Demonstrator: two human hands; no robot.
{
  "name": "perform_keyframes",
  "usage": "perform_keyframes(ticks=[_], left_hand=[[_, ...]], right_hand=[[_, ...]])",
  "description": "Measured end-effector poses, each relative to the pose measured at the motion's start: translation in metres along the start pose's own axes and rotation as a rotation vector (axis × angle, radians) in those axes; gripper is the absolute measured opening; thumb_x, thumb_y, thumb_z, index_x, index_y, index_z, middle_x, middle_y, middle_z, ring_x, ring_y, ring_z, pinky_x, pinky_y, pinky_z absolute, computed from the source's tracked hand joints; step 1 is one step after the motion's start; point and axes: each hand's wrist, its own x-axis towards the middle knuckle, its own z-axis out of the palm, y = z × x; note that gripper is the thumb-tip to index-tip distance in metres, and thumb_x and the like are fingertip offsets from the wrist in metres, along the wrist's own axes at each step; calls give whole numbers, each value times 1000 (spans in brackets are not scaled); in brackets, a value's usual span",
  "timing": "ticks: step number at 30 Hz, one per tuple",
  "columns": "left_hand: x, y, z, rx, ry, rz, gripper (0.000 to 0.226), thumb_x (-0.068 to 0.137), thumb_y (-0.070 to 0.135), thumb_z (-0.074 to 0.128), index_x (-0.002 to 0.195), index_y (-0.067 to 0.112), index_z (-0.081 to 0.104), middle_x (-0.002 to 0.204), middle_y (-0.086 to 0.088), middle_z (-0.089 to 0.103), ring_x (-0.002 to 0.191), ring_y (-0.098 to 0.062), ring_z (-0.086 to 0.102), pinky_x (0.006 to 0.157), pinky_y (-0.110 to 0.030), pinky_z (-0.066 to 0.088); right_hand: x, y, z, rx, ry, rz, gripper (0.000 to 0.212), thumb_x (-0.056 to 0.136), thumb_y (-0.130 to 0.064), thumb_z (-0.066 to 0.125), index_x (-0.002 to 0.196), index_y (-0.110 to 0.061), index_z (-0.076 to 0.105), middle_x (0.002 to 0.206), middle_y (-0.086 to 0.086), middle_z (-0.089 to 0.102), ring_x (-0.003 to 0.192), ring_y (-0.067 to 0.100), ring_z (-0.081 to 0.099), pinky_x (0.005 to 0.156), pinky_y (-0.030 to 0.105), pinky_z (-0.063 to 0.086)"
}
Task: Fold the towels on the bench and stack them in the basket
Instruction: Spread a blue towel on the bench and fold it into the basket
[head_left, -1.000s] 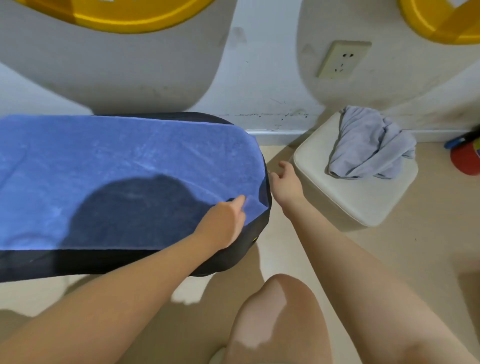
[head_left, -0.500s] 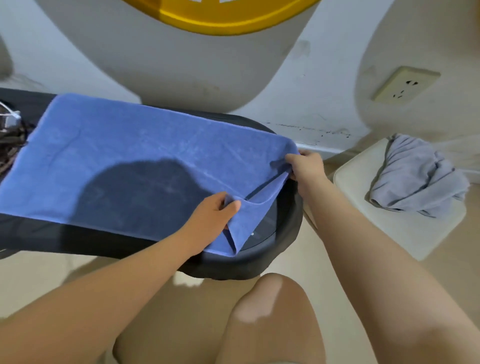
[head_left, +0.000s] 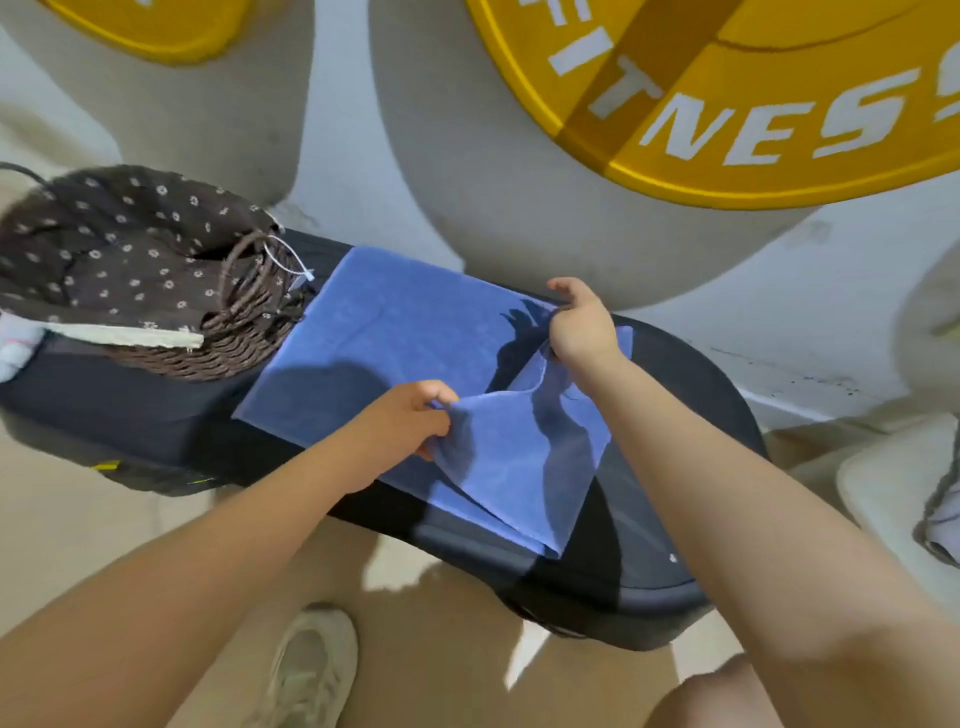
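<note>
Since half a second ago, the blue towel (head_left: 415, 332) is carried leftward across the surface (head_left: 649, 545). Its corners are pinched by the left hand (head_left: 410, 421) and right hand (head_left: 582, 325). Soft, limp cloth is best held at corners.

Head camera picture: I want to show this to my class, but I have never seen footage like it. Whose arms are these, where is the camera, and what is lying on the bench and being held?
There is no machine here. A person wears a wide-angle camera on the head, looking forward and down, so you see their own two bare arms. The single view shows a dark padded bench against a wall. On it lies a blue towel. The left hand pinches the towel's near corner and the right hand pinches its far corner, both lifting that end off the bench in the fingers. At the bench's left end stands a woven basket with a dark flowered lining. At the right edge a pale stool is partly in view.
</note>
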Motion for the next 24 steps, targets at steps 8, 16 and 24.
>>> perform_keyframes(ticks=[8,16,24], left_hand=[[-5,-59,-55,47,229,-49,15,82,2,37,68,5,41,71,-12,40,69,-22,42,69,-40,40],[6,-76,-74,-12,395,-24,40,95,12,38,57,17,26,59,0,28,58,-15,31,56,-26,30],[10,-86,-104,469,484,161,41,97,22,38,57,18,30,48,-3,32,45,-22,31,46,-30,22]], right_hand=[[18,-31,66,-320,92,-77,32,82,4,41,109,-1,57,108,11,62,96,31,58,76,34,48],[41,-30,86,-551,31,119,37,81,-4,56,55,-10,30,54,4,35,47,19,31,44,25,25],[68,-66,128,-58,131,-67,30,79,-7,51,59,-19,32,60,3,47,47,18,48,55,26,42]])
